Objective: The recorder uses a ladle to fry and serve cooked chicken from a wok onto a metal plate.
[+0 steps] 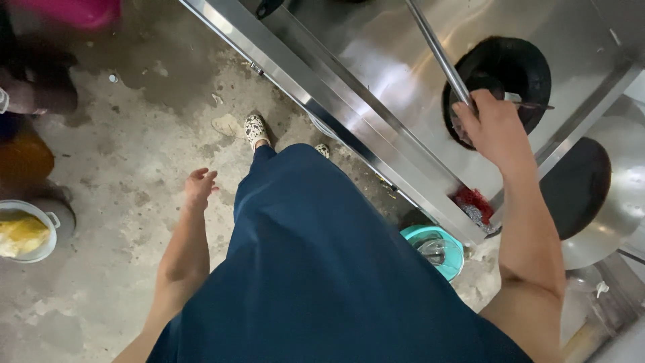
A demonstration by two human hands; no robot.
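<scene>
My right hand [494, 128] is closed around a long metal handle [435, 48] that slants up and to the left across a stainless steel counter [376, 74]. The hand sits over a black wok [510, 67] set into the counter; the handle's lower end is hidden behind the hand. My left hand [200, 187] hangs free at my side above the concrete floor, fingers loosely apart, holding nothing. A dark blue garment [316, 269] fills the lower middle, with patterned shoes [256, 129] showing beyond it.
A second wok with a shiny lid [608, 202] is at the right. A teal bucket [449, 259] stands under the counter edge near a red scrubber [474, 200]. A white pot of yellow food [23, 232] sits at far left, a pink tub [74, 10] at top left.
</scene>
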